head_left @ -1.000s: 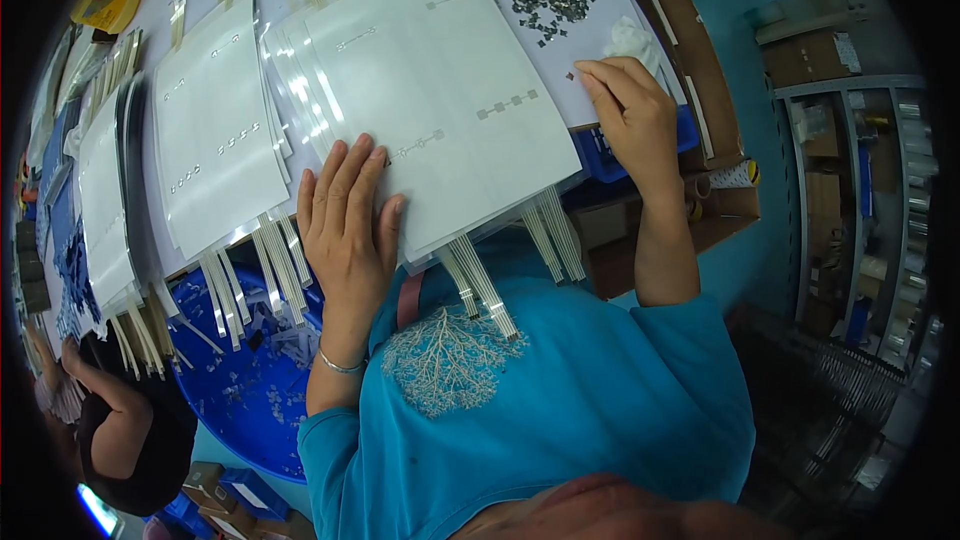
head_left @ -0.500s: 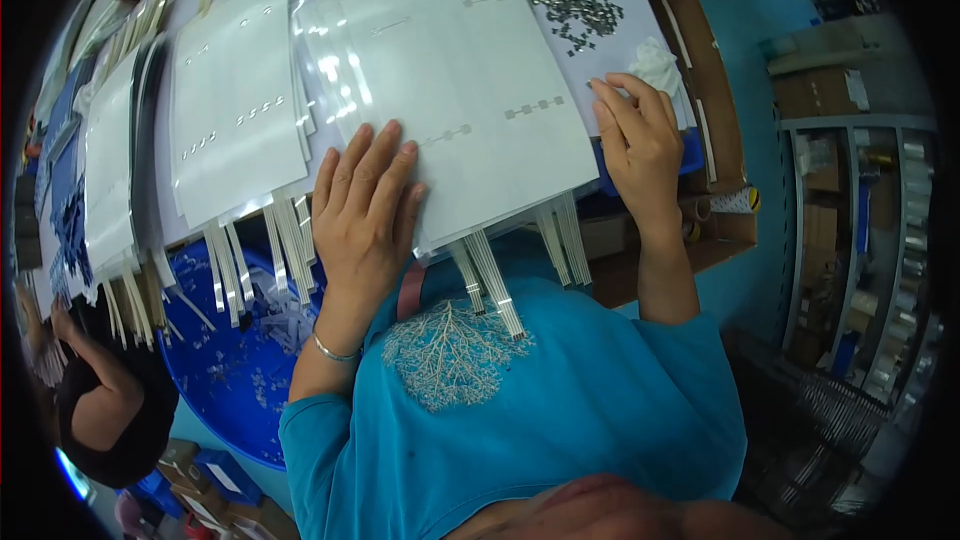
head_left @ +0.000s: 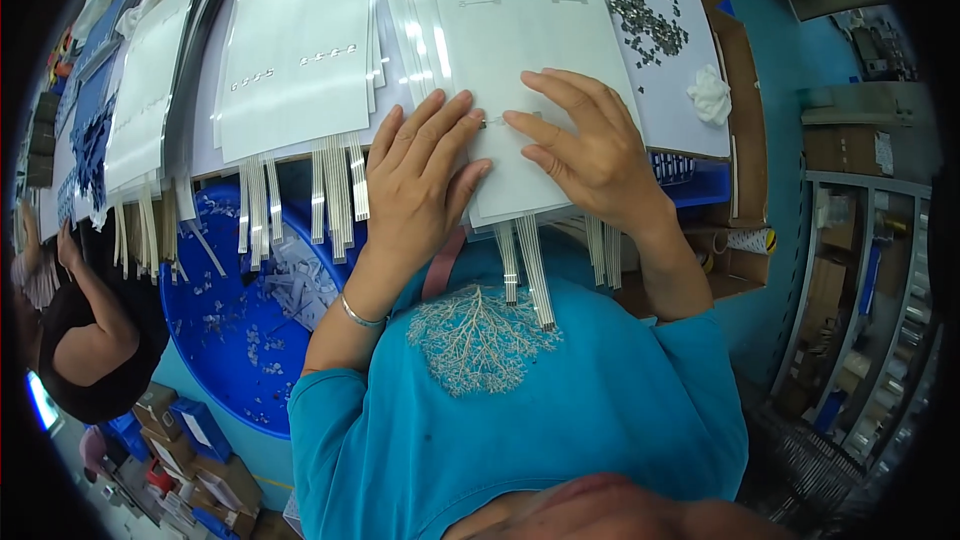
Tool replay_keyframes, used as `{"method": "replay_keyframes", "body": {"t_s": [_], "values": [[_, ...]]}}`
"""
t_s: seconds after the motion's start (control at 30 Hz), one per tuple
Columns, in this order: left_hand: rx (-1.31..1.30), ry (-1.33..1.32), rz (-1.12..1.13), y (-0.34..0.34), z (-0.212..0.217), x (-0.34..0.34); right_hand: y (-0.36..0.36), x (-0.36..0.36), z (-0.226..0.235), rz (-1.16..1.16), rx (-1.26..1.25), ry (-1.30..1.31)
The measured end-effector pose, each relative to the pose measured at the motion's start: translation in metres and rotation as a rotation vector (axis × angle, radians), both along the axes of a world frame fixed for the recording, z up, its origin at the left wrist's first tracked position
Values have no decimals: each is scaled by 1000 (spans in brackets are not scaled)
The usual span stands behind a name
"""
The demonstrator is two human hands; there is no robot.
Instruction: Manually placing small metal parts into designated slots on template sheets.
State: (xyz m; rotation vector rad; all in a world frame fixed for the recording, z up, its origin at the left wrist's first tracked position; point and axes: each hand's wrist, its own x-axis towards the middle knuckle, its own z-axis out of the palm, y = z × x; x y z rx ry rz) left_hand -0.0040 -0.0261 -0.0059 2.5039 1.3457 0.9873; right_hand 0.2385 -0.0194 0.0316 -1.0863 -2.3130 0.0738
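Observation:
A stack of thin white sheets (head_left: 540, 35) with flat striped ribbon tails (head_left: 535, 270) hanging over the table's near edge lies in front of me. My left hand (head_left: 425, 165) lies on the stack's left edge, fingers stretched and slightly apart. My right hand (head_left: 595, 145) is over the sheet's right half. Its index fingertip is at a row of small grey marks or pieces, and its thumb is apart from it. A tiny silvery piece (head_left: 484, 123) shows beside my left fingertips. Part of the row is hidden under my right hand.
Small dark metal pieces (head_left: 645, 15) lie heaped at the table's far right, near a crumpled white cloth (head_left: 708, 95). More sheet stacks (head_left: 300, 30) are on the left. Below stands a blue tub (head_left: 225, 340) with scraps. Shelves (head_left: 840, 290) are at right; another person (head_left: 95, 340) sits at left.
My right hand has moved left from beside the small metal pieces onto the sheet. My left hand stays on the sheet's left edge. The whole view has shifted.

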Motion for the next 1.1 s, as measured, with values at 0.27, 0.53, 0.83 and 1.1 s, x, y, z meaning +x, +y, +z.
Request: {"method": "replay_keyframes", "body": {"t_s": [0.27,0.53,0.83,1.1], "values": [[33,4,-10,0,-7,-5,-18,63,1,-667,47,232],[57,103,-16,1,3,-4,-32,118,-10,-862,138,-1],[6,22,26,-1,-4,2,-16,67,-13,-607,78,55],[8,21,24,0,-8,0,-23,71,-1,-636,69,-166]]}}
